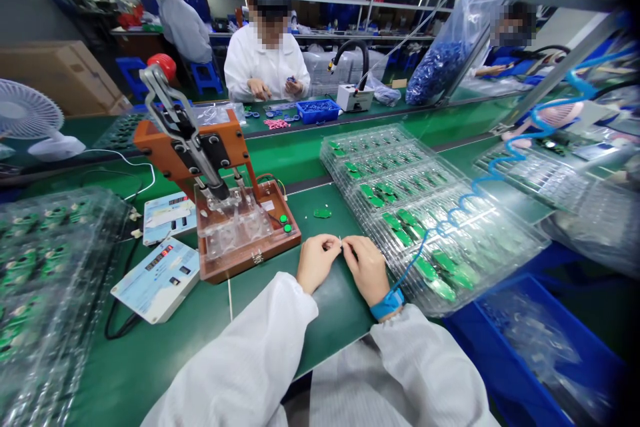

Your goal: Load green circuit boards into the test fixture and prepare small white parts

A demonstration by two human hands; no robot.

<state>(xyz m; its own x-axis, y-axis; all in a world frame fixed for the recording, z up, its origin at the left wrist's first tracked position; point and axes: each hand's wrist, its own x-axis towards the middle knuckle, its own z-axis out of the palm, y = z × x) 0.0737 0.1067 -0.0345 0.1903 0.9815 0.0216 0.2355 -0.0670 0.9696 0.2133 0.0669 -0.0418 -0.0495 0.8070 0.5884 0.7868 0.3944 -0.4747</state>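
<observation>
My left hand [319,261] and my right hand [367,268] meet over the green mat, fingertips pinched together. Between them is a tiny pale piece [341,240], too small to name; both hands seem to grip it. A blue wrist strap [387,305] with a coiled blue cord circles my right wrist. Just beyond my fingers a small green circuit board [323,213] lies flat on the mat, with tiny white bits near it. To the left stands a wooden test fixture [250,250] with a metal toggle clamp [187,130], its lever raised.
Clear plastic trays [400,200] holding green boards are stacked at right; more filled trays [45,260] stand at left. Two meter boxes [159,280] with red digits sit beside the fixture. A blue bin [540,347] is at lower right. Across the bench a co-worker [267,60] handles small parts.
</observation>
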